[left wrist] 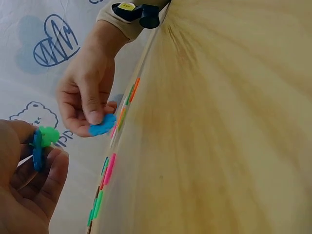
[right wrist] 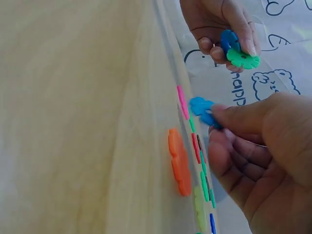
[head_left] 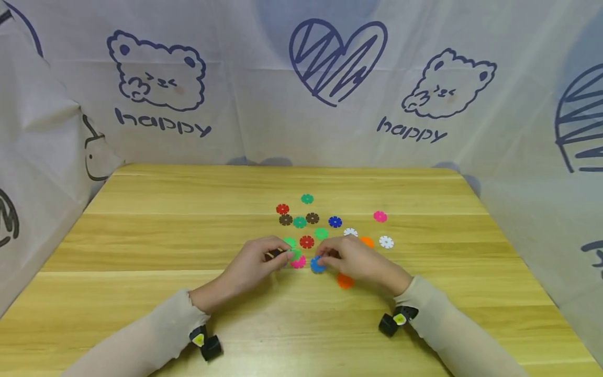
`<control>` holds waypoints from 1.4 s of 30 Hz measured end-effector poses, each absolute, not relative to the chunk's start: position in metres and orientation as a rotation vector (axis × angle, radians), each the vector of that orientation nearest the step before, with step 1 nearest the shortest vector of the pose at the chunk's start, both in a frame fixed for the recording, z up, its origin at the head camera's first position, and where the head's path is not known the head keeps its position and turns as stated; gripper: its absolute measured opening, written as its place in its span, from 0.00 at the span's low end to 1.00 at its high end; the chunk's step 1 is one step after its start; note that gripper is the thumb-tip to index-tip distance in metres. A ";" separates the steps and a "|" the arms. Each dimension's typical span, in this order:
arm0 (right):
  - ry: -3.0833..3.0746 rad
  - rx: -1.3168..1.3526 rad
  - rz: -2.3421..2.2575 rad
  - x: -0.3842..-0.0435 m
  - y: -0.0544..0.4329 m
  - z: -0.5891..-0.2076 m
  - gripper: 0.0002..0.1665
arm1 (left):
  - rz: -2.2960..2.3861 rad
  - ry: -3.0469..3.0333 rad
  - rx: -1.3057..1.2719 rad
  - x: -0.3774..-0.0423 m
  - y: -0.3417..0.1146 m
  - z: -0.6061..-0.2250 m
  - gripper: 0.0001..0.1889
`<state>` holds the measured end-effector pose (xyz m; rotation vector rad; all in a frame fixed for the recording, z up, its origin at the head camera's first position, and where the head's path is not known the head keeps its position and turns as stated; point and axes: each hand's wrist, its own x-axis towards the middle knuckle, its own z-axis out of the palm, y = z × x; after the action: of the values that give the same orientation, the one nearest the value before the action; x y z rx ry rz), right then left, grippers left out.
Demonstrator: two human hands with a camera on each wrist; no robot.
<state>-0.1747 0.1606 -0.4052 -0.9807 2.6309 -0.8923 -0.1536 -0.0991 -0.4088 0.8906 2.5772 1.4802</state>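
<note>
My left hand [head_left: 256, 257] pinches a bright green interlocking disc [right wrist: 243, 59] slotted crosswise to a dark blue disc [right wrist: 226, 39], thumb on one side and fingers behind. Across from it, my right hand [head_left: 360, 260] holds a light blue disc [right wrist: 199, 108] by its edge between thumb and fingertips. In the head view the two hands face each other with a short gap between them. A pink disc [head_left: 299, 263] lies on the table below that gap. Close under the right hand is an orange disc [head_left: 345, 282].
Loose notched discs are scattered over the wooden table [head_left: 141, 230] beyond the hands, among them a red disc [head_left: 306, 242], a navy disc [head_left: 335, 222] and a white disc [head_left: 386, 242]. Farther right lies another pink disc [head_left: 380, 217]. A printed cloth [head_left: 264, 120] hangs behind the table.
</note>
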 end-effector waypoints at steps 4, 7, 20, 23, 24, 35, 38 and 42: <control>2.567 -0.913 -1.078 -0.174 0.160 -0.402 0.03 | 1.462 2.671 0.986 -0.154 -0.098 -0.407 0.04; 2.518 -0.891 -1.214 -0.173 0.160 -0.399 0.03 | 1.445 2.744 1.089 -0.154 -0.098 -0.407 0.07; 2.255 -0.829 -1.646 -0.168 0.157 -0.393 0.07 | 1.333 2.957 1.767 -0.157 -0.098 -0.404 0.13; 2.221 -0.831 -1.676 -0.166 0.156 -0.392 0.07 | 1.326 2.963 1.837 -0.158 -0.098 -0.404 0.15; 2.215 -0.829 -1.683 -0.166 0.155 -0.392 0.07 | 1.327 2.966 1.850 -0.158 -0.097 -0.404 0.15; 2.191 -0.822 -1.755 -0.160 0.152 -0.386 0.06 | 1.326 2.953 1.856 -0.154 -0.097 -0.400 0.07; 2.195 -0.851 -1.765 -0.159 0.151 -0.387 0.06 | 1.327 2.943 1.878 -0.154 -0.097 -0.400 0.06; 2.201 -0.887 -1.773 -0.157 0.149 -0.387 0.05 | 1.316 2.940 1.892 -0.154 -0.096 -0.399 0.06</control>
<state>-0.1570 0.1488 -0.3867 -0.8873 2.2006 -1.7734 -0.1537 -0.0963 -0.3993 1.8923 2.9395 1.3158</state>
